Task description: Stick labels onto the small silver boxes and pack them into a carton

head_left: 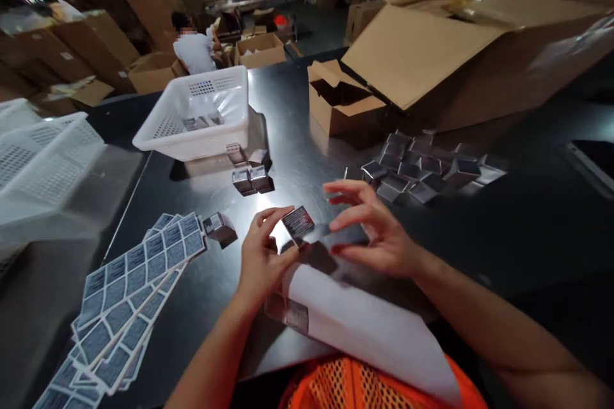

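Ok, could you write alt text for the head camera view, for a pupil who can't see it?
A person's left hand holds a small printed box at a dark table; the right hand, open, hovers beside it. Label sheets fan out to the left, a white basket stands beyond, and small boxes lie heaped at right near cardboard cartons.

gap btwn bskt & ctn, boxes rt

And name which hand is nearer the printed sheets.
Left: the left hand is to the right of the printed sheets, gripping a small box; the right hand is farther right, beyond that box.
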A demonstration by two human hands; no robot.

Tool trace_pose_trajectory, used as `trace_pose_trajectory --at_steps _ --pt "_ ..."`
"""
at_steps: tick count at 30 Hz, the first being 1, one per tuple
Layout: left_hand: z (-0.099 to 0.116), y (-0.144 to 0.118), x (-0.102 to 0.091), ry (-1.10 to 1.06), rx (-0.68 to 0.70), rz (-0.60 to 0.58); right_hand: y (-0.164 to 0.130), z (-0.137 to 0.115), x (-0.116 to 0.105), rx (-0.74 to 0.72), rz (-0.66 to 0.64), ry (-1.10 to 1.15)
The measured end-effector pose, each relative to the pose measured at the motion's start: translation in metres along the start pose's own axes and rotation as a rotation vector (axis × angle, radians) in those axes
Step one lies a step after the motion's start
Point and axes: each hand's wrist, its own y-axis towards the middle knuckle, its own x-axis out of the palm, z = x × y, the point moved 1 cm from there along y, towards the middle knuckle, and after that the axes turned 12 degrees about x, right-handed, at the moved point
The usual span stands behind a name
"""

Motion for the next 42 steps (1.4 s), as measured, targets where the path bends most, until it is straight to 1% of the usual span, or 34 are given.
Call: trace_pose_trajectory --at_steps 3,5,8,9,11,13,17,23,28,37,42 --pt "0.0 -0.002 -0.001 0.097 0.088 -0.045 -0.001 -0.002 -0.012 0.176 0.076 0.343" --pt "-0.002 -0.003 0.001 0.11 0.108 -0.102 -0.001 0.0 -0.011 0.321 0.052 0.482" --pt "-0.008 -0.007 0.005 0.105 0.106 -0.185 -0.003 0.002 -0.004 0.592 -0.044 0.512" --pt "-0.01 -0.009 0.007 0.102 0.106 -0.208 -0.004 0.002 -0.002 0.662 -0.055 0.504" --pt "-0.012 -0.012 0.009 0.102 0.108 -0.237 -0.006 0.003 0.002 0.767 -0.034 0.5" --pt "-0.013 -0.013 0.009 0.107 0.123 -0.252 -0.007 0.003 0.004 0.823 0.003 0.527" --pt "-0.01 -0.013 0.01 0.129 0.166 -0.258 -0.006 0.004 0.008 0.853 0.023 0.561" --pt "-0.01 -0.016 0.01 0.18 0.186 -0.235 -0.007 0.005 0.012 0.862 0.046 0.543" --pt "-0.01 -0.016 0.01 0.196 0.205 -0.238 -0.006 0.006 0.012 0.871 0.045 0.551" --pt "-0.008 -0.015 0.011 0.215 0.258 -0.236 -0.005 0.002 0.011 0.936 0.042 0.564" --pt "-0.007 -0.015 0.011 0.205 0.259 -0.235 -0.005 0.001 0.011 0.925 0.048 0.567"
